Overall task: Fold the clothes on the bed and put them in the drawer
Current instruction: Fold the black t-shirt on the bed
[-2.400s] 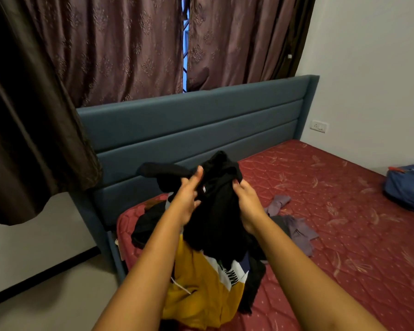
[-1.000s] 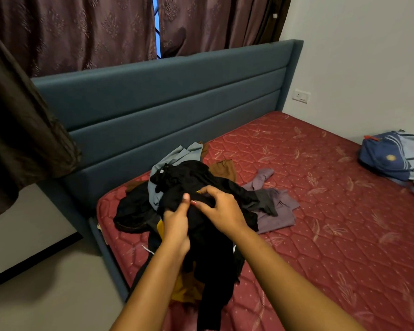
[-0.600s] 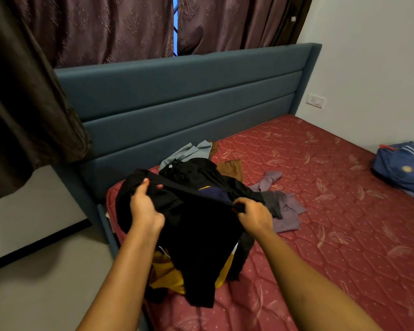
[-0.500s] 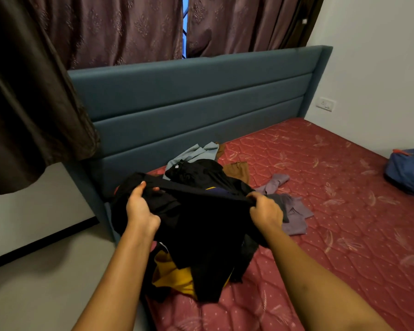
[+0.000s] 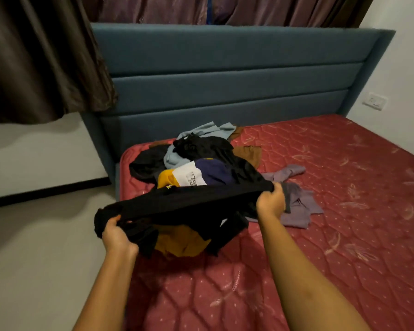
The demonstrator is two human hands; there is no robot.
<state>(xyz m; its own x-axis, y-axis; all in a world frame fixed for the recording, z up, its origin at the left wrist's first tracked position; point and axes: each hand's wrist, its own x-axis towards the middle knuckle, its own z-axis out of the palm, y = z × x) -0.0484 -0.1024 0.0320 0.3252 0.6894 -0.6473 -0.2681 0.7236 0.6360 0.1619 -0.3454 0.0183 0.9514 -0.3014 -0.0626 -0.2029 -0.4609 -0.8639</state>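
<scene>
A black garment (image 5: 189, 204) is stretched between my hands above the bed's near left corner. My left hand (image 5: 116, 235) grips its left end and my right hand (image 5: 270, 203) grips its right end. Behind it lies a pile of clothes (image 5: 201, 163) on the red mattress (image 5: 332, 223): a yellow, white and navy top (image 5: 189, 176), a light blue piece (image 5: 201, 133), black items, a brown piece (image 5: 249, 154) and a grey-purple garment (image 5: 296, 201). A yellow cloth (image 5: 179, 242) hangs under the black garment. No drawer is in view.
A blue padded headboard (image 5: 225, 75) runs behind the pile. Dark curtains (image 5: 41, 58) hang at the left and across the top. Grey floor (image 5: 34, 247) lies left of the bed. A wall socket (image 5: 375, 101) sits on the white wall at the right.
My hands have drawn further apart and stretched the black garment out wide. It has come clear of the pile, so the yellow, white and navy top now shows. The view has tilted down and left.
</scene>
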